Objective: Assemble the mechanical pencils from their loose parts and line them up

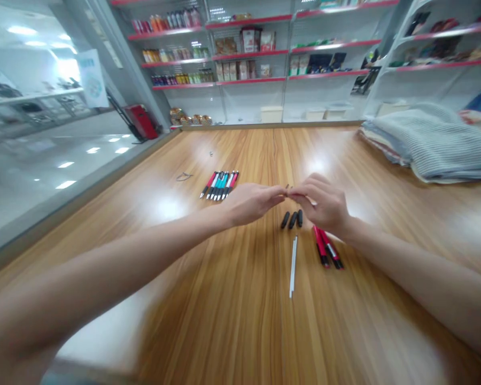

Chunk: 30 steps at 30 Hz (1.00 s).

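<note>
In the head view, I see a person's bare arms stretched out over a wood-grain table [240, 321], the 2 hands meeting above its middle. The left hand [250, 204] comes in with its back up, thumb and forefinger brought together at the tips; the right hand [324, 203] faces it, pinched in the same way, so the fingertips of both sit right beside each other. Between those pinches, tiny dark bits [287, 186] poke up, clamped in the fingertips as far as I can make out, though they are too small and blurred for me to say what they are. Just on the near side of the hands lie 3 short black sleeves [293, 220], side by side on the wood and slightly slanted. Nearer the person, 2 thin white tubes [293, 267] lie close together, almost parallel. Under and just beside the right wrist rest red barrels [320, 247] with black ends, partly covered by that hand, so I cannot count them surely. Past the left hand is a neat row of pens [220, 185] in red, white and teal, with a thin grey loop [184, 176] further left. Folded cloths [436, 141] are piled at the far right, and stocked shelves [248, 52] stand behind the table.
</note>
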Available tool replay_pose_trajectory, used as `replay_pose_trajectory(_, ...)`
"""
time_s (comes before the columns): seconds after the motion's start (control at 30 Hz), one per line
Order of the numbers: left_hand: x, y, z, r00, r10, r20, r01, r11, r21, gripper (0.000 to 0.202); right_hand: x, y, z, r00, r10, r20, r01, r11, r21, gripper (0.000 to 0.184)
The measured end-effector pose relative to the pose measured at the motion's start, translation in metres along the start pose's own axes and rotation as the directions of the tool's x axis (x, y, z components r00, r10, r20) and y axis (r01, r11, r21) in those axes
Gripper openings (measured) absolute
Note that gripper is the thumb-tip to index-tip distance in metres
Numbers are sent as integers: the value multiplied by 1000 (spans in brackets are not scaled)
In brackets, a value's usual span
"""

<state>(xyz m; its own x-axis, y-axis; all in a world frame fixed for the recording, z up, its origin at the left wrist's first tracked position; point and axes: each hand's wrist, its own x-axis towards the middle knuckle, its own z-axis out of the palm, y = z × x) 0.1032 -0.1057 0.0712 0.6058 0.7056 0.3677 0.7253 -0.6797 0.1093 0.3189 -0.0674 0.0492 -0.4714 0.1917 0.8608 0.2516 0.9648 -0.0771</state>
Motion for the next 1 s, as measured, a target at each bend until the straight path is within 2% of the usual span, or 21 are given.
replay_pose_trajectory(0.1,-1,16,-28,1000,-18,7,18,1000,20,36,10,-14,-5,997,22,-73,-25,999,-35,9)
replay_pose_trajectory(0.2,-1,28,-48,1000,-21,-11,21,1000,-4,32,18,-28,-9,991,20,-134,-32,996,-88,6)
replay_pose_trajectory(0.37,-2,37,-61,999,26,23,-25,998,-63,26,21,-39,-10,985,60,-162,-82,988,-133,6)
replay_pose_trajectory(0.53,-5,37,-53,998,36,42,-30,991,-134,25,14,-39,-6,973,110,-205,-143,978,-153,6)
replay_pose_trajectory(0.77,-9,26,-34,997,75,29,-67,976,-207,27,0,-31,-7,980,147,-130,-184,921,-343,16)
replay_pose_trajectory(0.93,-6,15,-19,997,70,16,-64,962,-267,29,-6,-23,-8,963,269,-16,-254,887,-386,21)
replay_pose_trajectory(1.0,-3,10,-9,998,68,-14,-70,958,-279,30,-6,-20,-6,965,260,-23,-247,884,-398,20)
